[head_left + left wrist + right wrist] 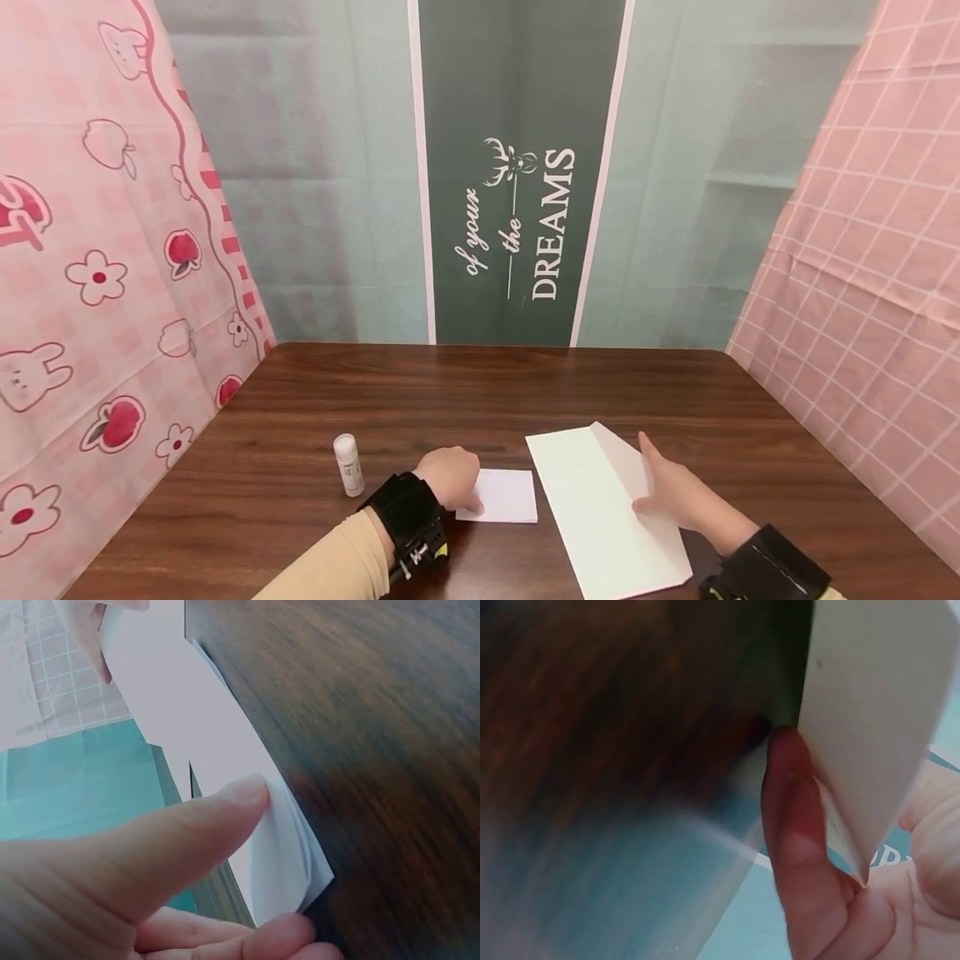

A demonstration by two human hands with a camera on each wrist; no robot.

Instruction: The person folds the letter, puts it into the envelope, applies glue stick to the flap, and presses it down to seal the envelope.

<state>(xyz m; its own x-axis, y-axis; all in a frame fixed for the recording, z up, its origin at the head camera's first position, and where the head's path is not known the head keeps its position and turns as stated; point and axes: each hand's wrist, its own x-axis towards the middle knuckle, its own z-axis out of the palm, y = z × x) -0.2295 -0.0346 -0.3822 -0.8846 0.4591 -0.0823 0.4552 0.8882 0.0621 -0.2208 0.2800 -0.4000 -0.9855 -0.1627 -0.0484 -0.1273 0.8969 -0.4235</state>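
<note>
My left hand (452, 478) pinches the left end of a small folded white paper (508, 497) lying on the table. In the left wrist view, the thumb lies on top of the folded paper (281, 855), whose layers show at the edge, with fingertips at its end. To the right, my right hand (671, 493) holds a large white envelope (600, 508) by the side with its tapered flap (626, 462). The right wrist view shows the envelope (877, 712) running between a finger and the rest of the hand.
A white glue stick (348, 465) stands on the brown wooden table (420, 392), left of my left hand. Behind the table hangs a green curtain (337, 167) with lettering; pink patterned cloths (97, 208) hang at both sides.
</note>
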